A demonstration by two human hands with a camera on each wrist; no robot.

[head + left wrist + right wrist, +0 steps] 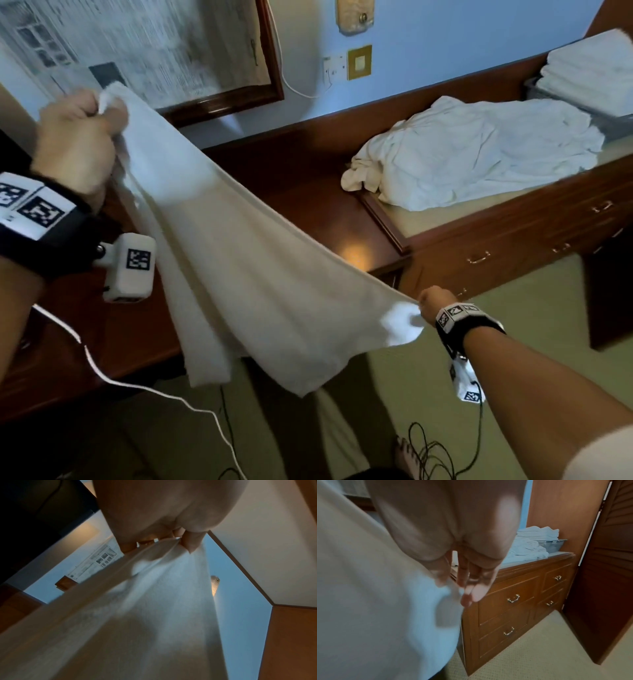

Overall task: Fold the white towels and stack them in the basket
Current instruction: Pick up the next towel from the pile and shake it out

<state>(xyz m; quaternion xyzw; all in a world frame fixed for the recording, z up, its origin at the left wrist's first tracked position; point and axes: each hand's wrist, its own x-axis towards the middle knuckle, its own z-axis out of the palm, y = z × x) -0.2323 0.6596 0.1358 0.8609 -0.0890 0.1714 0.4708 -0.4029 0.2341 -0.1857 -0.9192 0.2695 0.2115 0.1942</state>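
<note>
the left hand (73, 137) grips one corner of a white towel (239, 260) and the right hand (433, 303) pinches another, stretching it in the air above the surface (308, 205). the right's thin pinch may slip and drop that end. one towel held, one crumpled heap (472, 154), one basket (613, 123) carrying one folded stack (592, 68).

held towel (239, 260): stretched in the air between both hands, over the near desk corner
left hand (77, 137): at the towel's upper left corner
right hand (433, 303): at its lower right corner
loose towels (479, 154): heaped on the desk (342, 212), right of the held towel
basket (613, 120): far right on the desk, touching the heap
folded towels (592, 68): stacked in the basket
</note>
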